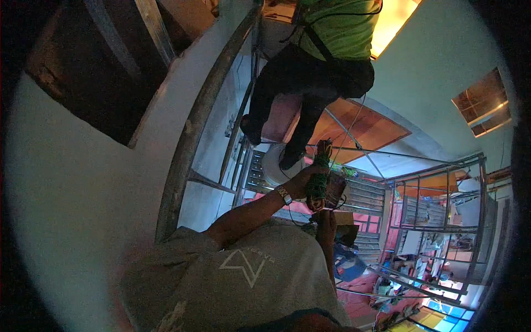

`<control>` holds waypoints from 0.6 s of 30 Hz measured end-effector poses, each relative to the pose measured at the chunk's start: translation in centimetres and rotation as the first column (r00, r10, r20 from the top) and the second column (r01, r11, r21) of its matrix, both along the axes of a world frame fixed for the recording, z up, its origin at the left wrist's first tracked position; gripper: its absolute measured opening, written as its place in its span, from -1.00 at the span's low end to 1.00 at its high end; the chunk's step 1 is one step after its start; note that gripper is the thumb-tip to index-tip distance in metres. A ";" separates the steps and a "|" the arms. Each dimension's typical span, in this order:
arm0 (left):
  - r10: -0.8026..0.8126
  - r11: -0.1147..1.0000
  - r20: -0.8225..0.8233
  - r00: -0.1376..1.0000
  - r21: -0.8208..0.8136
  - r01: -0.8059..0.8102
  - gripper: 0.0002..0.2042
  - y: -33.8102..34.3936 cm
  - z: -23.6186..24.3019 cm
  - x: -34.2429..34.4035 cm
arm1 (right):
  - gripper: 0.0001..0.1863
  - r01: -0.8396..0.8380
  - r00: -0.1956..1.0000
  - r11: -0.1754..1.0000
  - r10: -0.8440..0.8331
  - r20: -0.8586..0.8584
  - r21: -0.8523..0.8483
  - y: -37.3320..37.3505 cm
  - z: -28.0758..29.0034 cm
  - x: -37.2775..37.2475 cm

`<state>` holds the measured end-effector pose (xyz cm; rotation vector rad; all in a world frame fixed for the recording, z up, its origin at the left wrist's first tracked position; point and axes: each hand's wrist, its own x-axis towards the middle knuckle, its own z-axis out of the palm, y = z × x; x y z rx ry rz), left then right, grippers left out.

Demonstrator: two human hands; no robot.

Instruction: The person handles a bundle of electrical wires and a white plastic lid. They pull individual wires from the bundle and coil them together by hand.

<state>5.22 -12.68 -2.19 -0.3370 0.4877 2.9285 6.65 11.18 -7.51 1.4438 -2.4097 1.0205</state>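
Head view: left fingers [313, 172] curl around a green cord bundle [317, 189]; how right fingers [327, 219] stand is unclear.

A person [331, 69] in a green shirt [345, 33] is beside a thick pole [191, 127].

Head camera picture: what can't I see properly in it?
All in the head view:
Head of the green-shirted person: cut off by the upper edge.
Inside of the cord bundle: hidden by green windings.
Grip of the right hand: too dark.
Clutter, lower right: too small.
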 end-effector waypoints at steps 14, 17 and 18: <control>0.033 0.999 0.046 0.998 -0.041 -0.031 -0.75 -0.3 0.0 -0.2 | -0.76 0.024 0.947 0.999 -0.034 0.320 0.032 -0.5 1.2 -0.3; 0.013 0.999 0.012 1.000 -0.042 -0.012 -0.69 -0.1 1.0 -0.2 | -0.74 0.117 0.866 0.992 -0.073 0.495 -0.057 -0.2 -0.3 0.0; 0.016 0.999 0.017 1.000 -0.043 -0.015 -0.69 -0.3 0.4 -0.2 | -0.74 0.114 0.864 0.992 -0.070 0.499 -0.058 -0.7 1.2 0.3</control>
